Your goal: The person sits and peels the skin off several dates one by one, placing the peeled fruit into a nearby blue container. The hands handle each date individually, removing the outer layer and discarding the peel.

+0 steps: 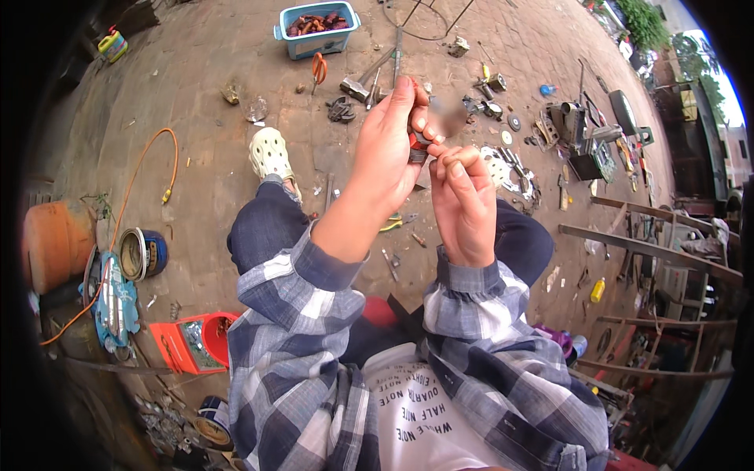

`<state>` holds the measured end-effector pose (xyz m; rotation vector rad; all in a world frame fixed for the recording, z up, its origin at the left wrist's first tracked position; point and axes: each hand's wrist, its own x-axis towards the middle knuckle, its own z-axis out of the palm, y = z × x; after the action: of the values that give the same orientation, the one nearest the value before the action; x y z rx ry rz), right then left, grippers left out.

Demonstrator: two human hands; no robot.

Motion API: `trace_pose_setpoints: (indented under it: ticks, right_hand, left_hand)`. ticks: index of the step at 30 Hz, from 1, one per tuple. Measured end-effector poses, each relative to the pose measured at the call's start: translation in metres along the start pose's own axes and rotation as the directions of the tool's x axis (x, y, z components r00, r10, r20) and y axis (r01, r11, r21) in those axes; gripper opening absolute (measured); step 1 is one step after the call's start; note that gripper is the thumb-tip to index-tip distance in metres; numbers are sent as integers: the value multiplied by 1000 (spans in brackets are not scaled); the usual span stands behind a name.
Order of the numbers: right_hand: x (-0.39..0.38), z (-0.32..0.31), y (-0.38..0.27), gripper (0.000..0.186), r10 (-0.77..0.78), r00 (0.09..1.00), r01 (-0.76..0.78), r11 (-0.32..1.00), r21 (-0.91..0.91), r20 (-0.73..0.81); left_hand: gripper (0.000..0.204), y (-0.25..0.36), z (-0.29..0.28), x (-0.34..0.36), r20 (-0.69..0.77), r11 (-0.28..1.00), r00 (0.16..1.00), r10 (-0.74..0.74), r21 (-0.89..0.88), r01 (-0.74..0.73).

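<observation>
Grasping a part (418, 144) in the left hand (387, 149); holding the right hand (466, 200) just to its right, cannot tell that hand's grip.

Tub (320, 48): smooth plastic. Floor (204, 106): rough, matt. Hammer head (354, 89): metal. Shirt (290, 353): matt cloth. Held part (417, 155): material unclear.

- A blue tub (314, 49) stood on the paved floor (196, 94), heaped with reddish-brown pieces (318, 24).
- Orange-handled scissors (319, 67) lay near the tub.
- A yellow jug (115, 48) was at the far left.
- An orange cable (177, 153) curved down the left side, with a yellow plug (166, 195) at one end.
- A large orange-brown pot (63, 243) stood near a blue tin (159, 255).
- A red tray (166, 349) sat beside a red bucket (214, 341).
- A yellow bottle (598, 290) was on the right, near a metal rack (652, 250).
- A leafy green plant (640, 25) showed at upper right.
</observation>
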<state>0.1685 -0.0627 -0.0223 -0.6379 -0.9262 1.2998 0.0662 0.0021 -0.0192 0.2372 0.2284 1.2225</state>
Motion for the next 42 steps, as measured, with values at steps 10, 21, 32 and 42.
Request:
trace_pose_setpoints:
  ticks: [10, 21, 32, 42]
  right_hand:
    - [8, 20, -5, 3, 43, 993, -29, 991, 127, -106]
    - [11, 17, 3, 1, -54, 997, 60, 993, 106, -55]
    - [4, 30, -6, 3, -224, 972, 233, 915, -329, 66]
    - [7, 37, -9, 6, 2, 988, 26, 984, 178, -153]
  left_hand:
    - [32, 3, 8, -3, -104, 987, 981, 161, 11, -161]
    - [34, 1, 5, -4, -160, 970, 958, 237, 100, -223]
    - [35, 9, 11, -4, 36, 686, 796, 604, 484, -543]
    - [34, 5, 8, -3, -61, 967, 968, 243, 96, -237]
